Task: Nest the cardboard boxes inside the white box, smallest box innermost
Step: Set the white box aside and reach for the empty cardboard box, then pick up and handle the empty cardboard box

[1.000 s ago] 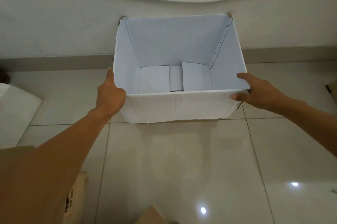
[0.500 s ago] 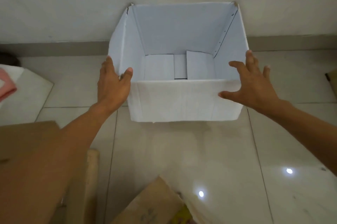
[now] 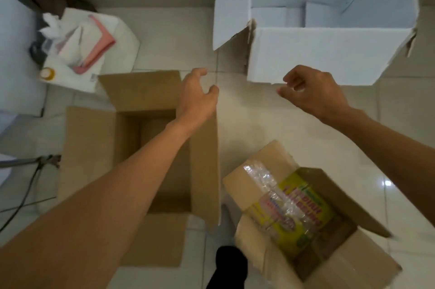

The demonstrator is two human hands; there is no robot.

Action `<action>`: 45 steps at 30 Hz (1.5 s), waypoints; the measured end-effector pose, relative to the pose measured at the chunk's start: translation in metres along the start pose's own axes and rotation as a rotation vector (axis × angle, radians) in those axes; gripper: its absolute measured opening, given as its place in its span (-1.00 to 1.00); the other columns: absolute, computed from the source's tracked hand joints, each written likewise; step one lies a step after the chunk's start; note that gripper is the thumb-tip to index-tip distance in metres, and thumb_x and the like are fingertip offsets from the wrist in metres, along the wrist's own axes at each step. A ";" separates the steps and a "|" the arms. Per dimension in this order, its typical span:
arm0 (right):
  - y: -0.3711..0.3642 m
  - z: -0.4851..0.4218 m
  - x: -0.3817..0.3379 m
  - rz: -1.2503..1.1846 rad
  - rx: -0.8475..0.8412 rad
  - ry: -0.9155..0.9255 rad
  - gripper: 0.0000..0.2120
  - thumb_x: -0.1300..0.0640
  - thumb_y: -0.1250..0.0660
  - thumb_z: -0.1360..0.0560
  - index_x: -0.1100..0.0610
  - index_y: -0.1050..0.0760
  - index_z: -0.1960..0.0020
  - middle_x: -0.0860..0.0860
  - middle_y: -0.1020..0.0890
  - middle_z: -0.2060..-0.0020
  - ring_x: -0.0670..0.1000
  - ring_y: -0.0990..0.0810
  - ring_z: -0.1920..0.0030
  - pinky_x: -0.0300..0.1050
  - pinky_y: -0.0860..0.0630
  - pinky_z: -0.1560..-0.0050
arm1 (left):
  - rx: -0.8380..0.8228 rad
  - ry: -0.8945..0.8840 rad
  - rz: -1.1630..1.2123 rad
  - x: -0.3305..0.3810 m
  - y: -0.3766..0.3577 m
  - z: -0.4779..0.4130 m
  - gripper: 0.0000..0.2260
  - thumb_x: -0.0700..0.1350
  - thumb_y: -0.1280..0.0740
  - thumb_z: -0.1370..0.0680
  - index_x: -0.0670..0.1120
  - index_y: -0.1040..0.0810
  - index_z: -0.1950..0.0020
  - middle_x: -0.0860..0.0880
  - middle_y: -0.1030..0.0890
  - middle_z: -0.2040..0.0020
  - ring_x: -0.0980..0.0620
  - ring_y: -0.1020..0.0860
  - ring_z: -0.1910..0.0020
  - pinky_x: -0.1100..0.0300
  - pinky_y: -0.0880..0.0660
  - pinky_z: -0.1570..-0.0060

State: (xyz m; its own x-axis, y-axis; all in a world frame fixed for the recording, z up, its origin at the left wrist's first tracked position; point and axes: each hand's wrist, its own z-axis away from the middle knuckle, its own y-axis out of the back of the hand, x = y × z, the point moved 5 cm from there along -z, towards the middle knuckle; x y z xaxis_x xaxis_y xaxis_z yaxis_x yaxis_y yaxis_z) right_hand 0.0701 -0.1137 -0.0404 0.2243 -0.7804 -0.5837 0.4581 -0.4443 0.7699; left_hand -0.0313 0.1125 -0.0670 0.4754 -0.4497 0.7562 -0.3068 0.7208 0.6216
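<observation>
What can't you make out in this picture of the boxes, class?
- Head view: white box, its far wall cut off by the top edge.
- Open brown box, floor partly hidden by the left forearm.
- Printed box, lettering blurred, contents unclear.
- Clutter pile at upper left, items too blurred to name.

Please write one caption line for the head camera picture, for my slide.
Both bare hands, left hand and right hand, hover empty between the white box and two open cardboard boxes on the tiled floor.

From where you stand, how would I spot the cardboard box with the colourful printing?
Start at the big white box at upper right, then look straight down to the lower right. The printed cardboard box lies there tilted; only it shows yellow lettering and shiny tape, unlike the plain brown box beside it.
</observation>
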 end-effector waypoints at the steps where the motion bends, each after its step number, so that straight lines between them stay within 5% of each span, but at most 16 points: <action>1: -0.010 0.007 -0.012 -0.016 -0.018 -0.002 -0.71 -0.07 -0.39 -0.42 0.07 -0.51 -0.05 -0.02 -0.62 0.09 0.04 -0.60 0.06 0.02 -0.54 0.00 | -0.002 0.006 -0.013 -0.008 0.013 0.009 -0.61 -0.07 -0.30 -0.52 -0.04 -0.37 -0.34 0.00 -0.44 -0.32 0.17 -0.35 -0.24 0.33 -0.27 -0.11; 4: -0.042 0.030 -0.042 -0.040 -0.077 -0.005 -0.66 -0.10 -0.40 -0.41 0.08 -0.49 -0.07 0.02 -0.62 0.09 0.04 -0.59 0.10 0.00 -0.55 0.04 | 0.041 0.045 -0.029 -0.033 0.054 0.034 -0.59 -0.05 -0.32 -0.53 0.01 -0.34 -0.36 0.09 -0.44 -0.27 0.42 -0.36 -0.09 0.51 -0.28 0.04; 7: -0.073 0.059 -0.061 -0.053 -0.177 -0.048 -0.59 -0.13 -0.39 -0.41 0.07 -0.46 -0.14 0.05 -0.63 0.05 0.07 -0.60 0.08 0.06 -0.56 0.02 | 0.127 0.098 -0.074 -0.060 0.096 0.066 -0.59 -0.04 -0.34 -0.52 0.04 -0.35 -0.35 0.05 -0.43 -0.33 0.14 -0.38 -0.26 0.27 -0.34 -0.14; 11: -0.111 0.098 -0.074 -0.032 -0.296 -0.093 -0.51 -0.12 -0.39 -0.42 0.08 -0.38 -0.24 0.07 -0.61 0.01 0.07 -0.58 0.07 -0.02 -0.53 0.05 | 0.209 0.179 -0.124 -0.106 0.141 0.117 -0.58 -0.04 -0.36 -0.51 0.04 -0.36 -0.34 -0.02 -0.46 -0.30 -0.03 -0.45 -0.25 0.08 -0.42 -0.18; 17: -0.166 0.134 -0.072 -0.031 -0.294 -0.254 -0.30 -0.11 -0.41 -0.39 0.12 -0.21 -0.39 0.15 -0.59 -0.08 0.15 -0.59 0.00 0.06 -0.55 -0.02 | 0.315 0.289 -0.421 -0.196 0.196 0.167 -0.44 -0.08 -0.42 -0.41 -0.11 -0.31 -0.36 -0.16 -0.35 -0.34 -0.16 -0.35 -0.29 -0.12 -0.33 -0.27; 20: -0.188 0.145 -0.065 -0.077 -0.281 -0.367 -0.34 -0.03 -0.41 -0.40 0.17 -0.22 -0.37 0.21 -0.58 -0.08 0.22 -0.61 0.00 0.09 -0.57 0.06 | 0.326 0.400 -0.443 -0.238 0.212 0.162 -0.32 -0.05 -0.43 -0.38 -0.14 -0.21 -0.41 -0.18 -0.30 -0.36 -0.19 -0.32 -0.29 -0.14 -0.32 -0.26; 24: -0.205 0.144 -0.068 -0.152 -0.229 -0.446 -0.67 0.25 -0.30 -0.42 0.19 -0.36 -0.16 0.23 -0.62 0.05 0.24 -0.66 0.16 0.17 -0.63 0.15 | 0.288 0.589 -0.192 -0.285 0.215 0.153 -0.30 -0.09 -0.41 -0.39 -0.12 -0.17 -0.44 -0.01 -0.41 -0.19 -0.03 -0.43 -0.07 0.12 -0.42 0.00; 27: -0.204 0.135 -0.077 -0.126 -0.160 -0.433 -0.77 0.34 -0.25 -0.40 0.19 -0.39 -0.04 0.24 -0.64 0.11 0.24 -0.66 0.22 0.16 -0.64 0.21 | 0.309 0.588 -0.152 -0.305 0.217 0.155 -0.77 -0.18 -0.32 -0.43 -0.15 -0.49 -0.08 -0.11 -0.56 0.02 -0.05 -0.49 0.16 0.19 -0.39 0.20; 29: -0.201 0.125 -0.084 -0.085 -0.138 -0.411 -0.80 0.32 -0.26 -0.41 0.18 -0.41 -0.03 0.22 -0.63 0.11 0.23 -0.66 0.22 0.13 -0.64 0.21 | 0.312 0.563 -0.154 -0.309 0.216 0.162 -0.94 -0.22 -0.28 -0.44 -0.16 -0.52 0.12 -0.13 -0.56 0.16 -0.09 -0.51 0.23 0.19 -0.36 0.29; 36: -0.183 0.076 -0.128 0.122 -0.018 -0.232 -0.79 0.21 -0.29 -0.46 0.11 -0.47 -0.09 0.08 -0.58 0.07 0.11 -0.58 0.10 -0.05 -0.52 0.12 | 0.293 0.607 0.099 -0.288 0.177 0.208 -0.96 -0.21 -0.31 -0.43 -0.17 -0.51 0.22 0.00 -0.53 0.36 0.14 -0.47 0.43 0.35 -0.36 0.55; 41: -0.188 0.049 -0.156 0.094 -0.059 -0.120 -0.76 0.18 -0.30 -0.48 0.11 -0.43 -0.14 0.12 -0.58 -0.06 0.13 -0.58 -0.03 0.06 -0.56 -0.04 | 0.242 0.769 0.340 -0.284 0.148 0.233 -0.93 -0.20 -0.32 -0.44 -0.05 -0.53 0.24 -0.02 -0.60 0.29 0.08 -0.59 0.42 0.08 -0.55 0.54; 45: -0.176 0.098 -0.148 0.116 0.176 -0.099 -0.63 0.10 -0.33 -0.45 0.09 -0.36 -0.23 0.11 -0.48 -0.20 0.12 -0.47 -0.17 0.07 -0.46 -0.18 | 0.228 0.856 0.452 -0.278 0.141 0.237 -0.92 -0.18 -0.30 -0.47 -0.06 -0.54 0.22 -0.08 -0.61 0.22 -0.06 -0.60 0.29 0.12 -0.52 0.54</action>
State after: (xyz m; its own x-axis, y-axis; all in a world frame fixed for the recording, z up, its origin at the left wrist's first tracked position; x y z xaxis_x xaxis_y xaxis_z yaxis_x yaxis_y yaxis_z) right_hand -0.1280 0.0366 -0.0639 0.1772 -0.8663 -0.4670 0.2754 -0.4119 0.8686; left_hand -0.4025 0.2139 -0.1411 0.6822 0.4394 0.5844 -0.7142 0.5717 0.4039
